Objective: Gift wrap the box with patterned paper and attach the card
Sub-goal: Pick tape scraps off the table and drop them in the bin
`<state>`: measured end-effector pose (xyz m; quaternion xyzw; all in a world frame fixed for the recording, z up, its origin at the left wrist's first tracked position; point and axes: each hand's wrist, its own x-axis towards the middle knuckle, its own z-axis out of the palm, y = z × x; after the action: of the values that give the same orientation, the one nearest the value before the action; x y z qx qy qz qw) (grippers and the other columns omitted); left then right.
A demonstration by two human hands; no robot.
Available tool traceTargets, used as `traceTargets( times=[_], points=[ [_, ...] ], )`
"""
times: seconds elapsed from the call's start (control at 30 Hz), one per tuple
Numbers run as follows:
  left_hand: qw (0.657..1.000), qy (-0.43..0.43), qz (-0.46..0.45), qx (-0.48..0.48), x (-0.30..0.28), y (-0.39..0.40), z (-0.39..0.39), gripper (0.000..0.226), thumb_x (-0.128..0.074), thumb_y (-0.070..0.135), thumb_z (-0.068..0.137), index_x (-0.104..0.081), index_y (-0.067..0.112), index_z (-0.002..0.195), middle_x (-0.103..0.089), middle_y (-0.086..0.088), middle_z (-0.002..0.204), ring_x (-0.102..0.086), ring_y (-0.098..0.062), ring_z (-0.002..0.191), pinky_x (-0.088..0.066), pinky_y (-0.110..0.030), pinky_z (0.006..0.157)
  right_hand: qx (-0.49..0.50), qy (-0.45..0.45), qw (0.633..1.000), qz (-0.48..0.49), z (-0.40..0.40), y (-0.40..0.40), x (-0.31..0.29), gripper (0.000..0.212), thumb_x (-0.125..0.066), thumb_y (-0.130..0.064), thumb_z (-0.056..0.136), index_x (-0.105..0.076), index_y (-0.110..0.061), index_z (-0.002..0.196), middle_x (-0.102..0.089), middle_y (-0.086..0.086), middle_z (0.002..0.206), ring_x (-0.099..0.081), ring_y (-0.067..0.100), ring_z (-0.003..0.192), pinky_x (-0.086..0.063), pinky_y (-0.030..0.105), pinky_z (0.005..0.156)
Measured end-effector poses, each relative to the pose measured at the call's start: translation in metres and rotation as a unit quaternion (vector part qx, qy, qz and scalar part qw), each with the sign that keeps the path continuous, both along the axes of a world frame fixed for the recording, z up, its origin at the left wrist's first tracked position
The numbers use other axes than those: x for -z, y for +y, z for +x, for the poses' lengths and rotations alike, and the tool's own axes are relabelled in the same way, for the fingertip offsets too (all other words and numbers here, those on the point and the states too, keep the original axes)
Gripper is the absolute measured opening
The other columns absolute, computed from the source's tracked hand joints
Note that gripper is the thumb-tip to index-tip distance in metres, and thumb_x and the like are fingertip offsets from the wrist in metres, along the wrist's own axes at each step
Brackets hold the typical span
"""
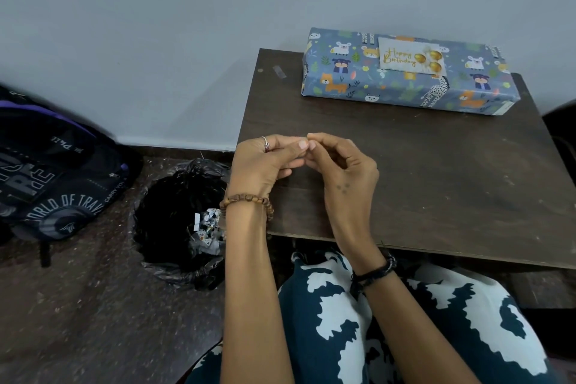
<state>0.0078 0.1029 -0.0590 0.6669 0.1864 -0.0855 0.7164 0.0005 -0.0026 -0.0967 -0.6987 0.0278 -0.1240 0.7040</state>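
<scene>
The box [405, 84], wrapped in blue paper with cartoon animals, lies at the far right of the dark wooden table [436, 181]. A pale "Happy Birthday" card [410, 56] with gold balloons sits flat on its top face. My left hand [268, 162] and my right hand [343, 165] are raised over the table's near left part, well short of the box. Their fingertips meet in a pinch. I see nothing between the fingers; anything as small as clear tape would not show.
A strip of tape [279, 72] lies on the table's far left. On the floor to the left stands a bin with a black liner [174, 212] holding paper scraps, and beyond it a dark backpack [53, 171]. A grey wall runs behind.
</scene>
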Motion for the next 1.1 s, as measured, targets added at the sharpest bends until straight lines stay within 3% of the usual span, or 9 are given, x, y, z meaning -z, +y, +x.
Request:
traceTargets(
  times=[0.17,0.33,0.4,0.47,0.57,0.67,0.77,0.9,1.1],
  points=[
    [0.996,-0.022,0.063,-0.064,0.001,-0.006,0.007,0.016,-0.068,0.012,0.08,-0.064,0.018,0.065,-0.062,0.009,0.049,-0.057,0.002,0.046,-0.049,-0.012,0.052,-0.061,-0.021,0.997,0.031,0.0,0.0,-0.001,0.027,-0.051,0.002,0.092,-0.065,-0.011,0.111,-0.068,0.014,0.099,-0.068,0.022,0.088,-0.055,0.033,0.081],
    [0.976,-0.03,0.113,-0.183,0.005,-0.009,0.013,0.016,-0.066,0.021,0.078,-0.062,0.023,0.062,-0.058,0.009,0.044,-0.057,-0.008,0.051,-0.057,-0.034,0.073,-0.097,0.017,0.994,0.054,0.006,0.007,0.0,0.043,-0.046,-0.004,0.096,-0.04,-0.015,0.138,-0.068,0.013,0.105,-0.067,0.016,0.096,-0.054,0.025,0.083],
    [0.968,-0.043,0.096,-0.229,0.004,-0.009,0.015,0.017,-0.065,0.021,0.078,-0.061,0.025,0.062,-0.057,0.009,0.045,-0.056,-0.006,0.048,-0.056,-0.035,0.073,-0.082,0.016,0.996,-0.013,0.014,0.01,0.003,0.039,-0.047,-0.007,0.097,-0.045,-0.011,0.136,-0.066,0.012,0.111,-0.065,0.013,0.095,-0.053,0.021,0.079],
    [0.961,-0.065,0.074,-0.257,0.002,-0.01,0.018,0.018,-0.065,0.018,0.08,-0.061,0.025,0.063,-0.057,0.008,0.054,-0.056,-0.008,0.051,-0.055,-0.033,0.068,-0.073,-0.023,0.984,-0.16,0.028,0.017,0.008,0.036,-0.045,-0.005,0.097,-0.049,-0.006,0.132,-0.061,0.013,0.119,-0.059,0.016,0.1,-0.047,0.016,0.082],
    [0.954,-0.075,0.012,-0.29,0.002,-0.013,0.025,0.019,-0.064,0.013,0.082,-0.063,0.024,0.067,-0.061,0.007,0.065,-0.059,-0.011,0.062,-0.05,-0.028,0.065,-0.102,-0.115,0.891,-0.428,0.06,0.033,0.016,0.043,-0.045,-0.007,0.096,-0.04,-0.003,0.139,-0.05,0.013,0.136,-0.047,0.027,0.117,-0.035,0.028,0.091],
    [0.932,-0.078,-0.024,-0.352,0.003,-0.013,0.034,0.016,-0.065,0.012,0.082,-0.064,0.023,0.07,-0.062,0.011,0.069,-0.06,-0.007,0.07,-0.053,-0.031,0.076,-0.089,-0.122,0.829,-0.538,0.097,0.046,0.016,0.046,-0.039,-0.009,0.097,-0.032,-0.002,0.142,-0.035,0.014,0.148,-0.04,0.033,0.122,-0.036,0.041,0.094],
    [0.916,-0.088,-0.075,-0.385,0.001,-0.013,0.042,0.012,-0.065,0.013,0.084,-0.064,0.02,0.074,-0.061,0.011,0.07,-0.059,-0.003,0.071,-0.053,-0.03,0.078,-0.071,-0.125,0.835,-0.531,0.127,0.048,0.006,0.048,-0.033,-0.003,0.094,-0.033,-0.001,0.142,-0.051,0.017,0.132,-0.052,0.033,0.108,-0.042,0.038,0.083],
    [0.913,-0.074,-0.169,-0.365,-0.007,-0.02,0.05,0.012,-0.063,0.011,0.085,-0.062,0.018,0.076,-0.062,0.01,0.07,-0.057,-0.001,0.069,-0.047,-0.019,0.062,-0.083,-0.123,0.846,-0.512,0.152,0.045,-0.007,0.057,-0.04,0.001,0.088,-0.029,-0.012,0.142,-0.06,0.008,0.115,-0.059,0.027,0.071,-0.039,0.035,0.053],
    [0.905,-0.036,-0.229,-0.357,-0.004,-0.018,0.053,0.017,-0.061,0.013,0.087,-0.061,0.021,0.071,-0.061,0.006,0.08,-0.055,-0.008,0.081,-0.046,-0.019,0.061,-0.08,-0.137,0.828,-0.538,0.162,0.048,-0.005,0.065,-0.037,0.009,0.078,-0.031,-0.011,0.139,-0.061,0.006,0.1,-0.058,0.027,0.067,-0.041,0.037,0.052]
  ],
)
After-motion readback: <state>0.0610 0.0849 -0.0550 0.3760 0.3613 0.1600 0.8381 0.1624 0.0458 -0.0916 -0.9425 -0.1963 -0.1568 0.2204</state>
